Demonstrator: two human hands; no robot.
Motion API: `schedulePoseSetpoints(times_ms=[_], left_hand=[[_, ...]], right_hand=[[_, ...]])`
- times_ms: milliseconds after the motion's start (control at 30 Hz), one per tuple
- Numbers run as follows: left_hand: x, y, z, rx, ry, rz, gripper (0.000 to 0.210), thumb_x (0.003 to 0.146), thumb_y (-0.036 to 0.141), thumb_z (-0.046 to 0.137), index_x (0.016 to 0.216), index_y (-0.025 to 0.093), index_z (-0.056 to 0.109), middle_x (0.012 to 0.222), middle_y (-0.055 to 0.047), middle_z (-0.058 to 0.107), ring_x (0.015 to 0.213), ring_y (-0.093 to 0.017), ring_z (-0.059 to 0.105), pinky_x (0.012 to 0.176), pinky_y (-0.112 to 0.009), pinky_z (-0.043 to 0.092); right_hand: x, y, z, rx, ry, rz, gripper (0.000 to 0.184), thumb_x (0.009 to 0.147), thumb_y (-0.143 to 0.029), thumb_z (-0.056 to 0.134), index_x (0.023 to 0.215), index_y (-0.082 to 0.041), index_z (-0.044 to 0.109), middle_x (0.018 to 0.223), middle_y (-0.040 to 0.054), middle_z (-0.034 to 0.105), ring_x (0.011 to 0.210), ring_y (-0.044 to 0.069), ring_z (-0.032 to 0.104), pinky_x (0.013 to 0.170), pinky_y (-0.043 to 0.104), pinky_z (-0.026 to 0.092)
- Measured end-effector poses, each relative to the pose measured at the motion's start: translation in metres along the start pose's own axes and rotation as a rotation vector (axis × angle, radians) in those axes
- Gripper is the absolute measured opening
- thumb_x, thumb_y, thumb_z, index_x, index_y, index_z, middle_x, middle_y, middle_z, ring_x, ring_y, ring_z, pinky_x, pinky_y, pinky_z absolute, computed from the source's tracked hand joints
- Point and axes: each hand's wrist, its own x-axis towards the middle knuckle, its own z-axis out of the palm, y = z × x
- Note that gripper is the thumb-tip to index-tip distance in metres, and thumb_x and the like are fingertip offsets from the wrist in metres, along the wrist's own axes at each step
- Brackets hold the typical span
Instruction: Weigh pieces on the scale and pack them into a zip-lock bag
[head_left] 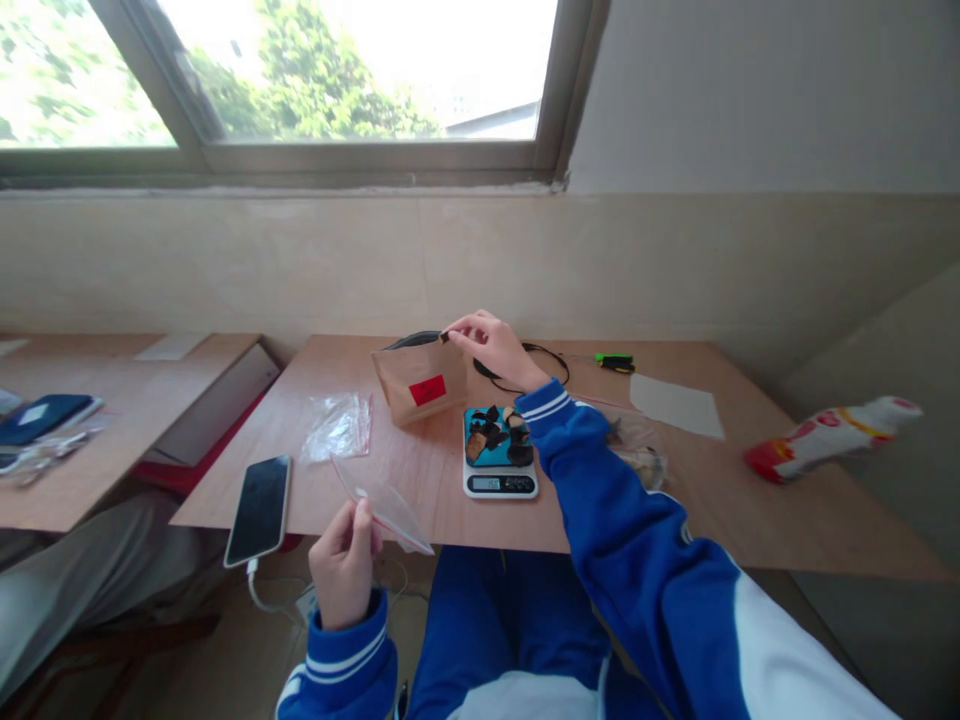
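Observation:
My left hand (345,560) pinches a clear zip bag (397,515) by its edge at the front of the desk. My right hand (495,345) reaches to the top of a brown paper bag (397,395) with a red label, a small dark dried piece (444,337) between thumb and fingertips. The piece is at the bag's open rim; the inside is hidden. Just right of the bag lies a small white kitchen scale (471,484) with a lit display. Several dark and pale dried pieces (491,432) rest on its blue top, below my right forearm.
Left on the desk are clear plastic bags (337,425) and a phone (259,510) with a white cable. To the right are another filled plastic bag (645,462), a paper sheet (675,405), a green-black screwdriver (615,362) and a red-white bottle (825,437). A person's leg (97,590) shows at left.

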Motion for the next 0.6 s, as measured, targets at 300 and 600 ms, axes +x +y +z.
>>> schedulePoseSetpoints(times_ms=[300, 600], left_hand=[[0.001, 0.001, -0.001, -0.015, 0.038, -0.036, 0.043, 0.086, 0.039, 0.053, 0.048, 0.019, 0.046, 0.043, 0.004, 0.043, 0.042, -0.009, 0.039, 0.046, -0.022, 0.034], [-0.002, 0.002, 0.002, -0.039, 0.037, -0.07, 0.042, 0.086, 0.038, 0.053, 0.049, 0.019, 0.046, 0.044, 0.004, 0.043, 0.043, -0.008, 0.039, 0.048, -0.022, 0.033]], right_hand=[[-0.007, 0.007, 0.005, 0.016, -0.004, 0.005, 0.025, 0.091, -0.034, 0.056, 0.093, -0.016, 0.073, 0.076, -0.0002, 0.054, 0.064, 0.01, 0.047, 0.064, 0.023, 0.04], [-0.017, 0.012, 0.005, 0.033, -0.017, 0.019, 0.024, 0.09, -0.034, 0.057, 0.094, -0.017, 0.073, 0.081, 0.001, 0.059, 0.063, 0.01, 0.046, 0.062, 0.024, 0.039]])
